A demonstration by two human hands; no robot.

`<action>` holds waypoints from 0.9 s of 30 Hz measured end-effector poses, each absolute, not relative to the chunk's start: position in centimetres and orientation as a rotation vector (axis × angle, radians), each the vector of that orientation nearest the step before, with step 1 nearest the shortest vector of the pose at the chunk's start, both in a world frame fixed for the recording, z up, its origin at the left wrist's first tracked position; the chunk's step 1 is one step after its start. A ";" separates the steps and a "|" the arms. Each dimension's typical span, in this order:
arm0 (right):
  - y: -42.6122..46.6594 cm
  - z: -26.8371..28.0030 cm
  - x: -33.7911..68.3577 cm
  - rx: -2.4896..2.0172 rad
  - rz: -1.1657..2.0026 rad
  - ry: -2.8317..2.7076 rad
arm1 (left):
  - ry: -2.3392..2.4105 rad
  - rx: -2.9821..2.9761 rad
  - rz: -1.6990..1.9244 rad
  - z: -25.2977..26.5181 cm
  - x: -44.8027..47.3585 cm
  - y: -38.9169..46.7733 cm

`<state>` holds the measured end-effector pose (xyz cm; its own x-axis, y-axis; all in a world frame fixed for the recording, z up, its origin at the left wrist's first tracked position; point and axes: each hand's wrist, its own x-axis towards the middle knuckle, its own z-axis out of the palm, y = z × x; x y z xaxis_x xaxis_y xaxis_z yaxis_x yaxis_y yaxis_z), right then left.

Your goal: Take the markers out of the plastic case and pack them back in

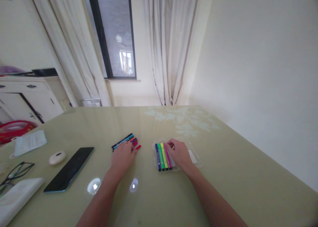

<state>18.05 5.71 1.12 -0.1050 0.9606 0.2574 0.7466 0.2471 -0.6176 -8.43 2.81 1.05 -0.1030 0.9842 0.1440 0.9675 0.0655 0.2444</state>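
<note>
My left hand point(123, 155) lies low over a small bunch of loose markers point(123, 141) in black, blue, orange and dark red. Its fingers are bent down onto them, and a red marker point(138, 147) sticks out beside the thumb, the rest of it hidden under the hand. To the right, a clear plastic marker case point(175, 168) lies flat and opened out. Inside it, side by side, are a dark blue marker point(158, 157), a green marker point(161, 157), a yellow marker point(164, 157) and a magenta marker point(168, 158). My right hand point(179, 151) pinches the magenta one near its far end.
A black-screened phone point(69, 169), a round white case point(57, 158), eyeglasses point(17, 174), a white slab-like object point(20, 199) and a face mask point(30, 142) lie on the left of the glossy table point(149, 200). A wall rises along the right edge.
</note>
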 end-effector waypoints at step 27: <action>7.1 2.6 20.2 -1.168 1.083 -1.332 | 1.371 2.232 0.956 0.3 1.3 -0.4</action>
<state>20.15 7.11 2.57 -0.0146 0.9920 0.1257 0.0793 0.1264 -0.9888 1.26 -0.37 0.31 0.3036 0.8815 0.3617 0.6445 -0.4696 0.6034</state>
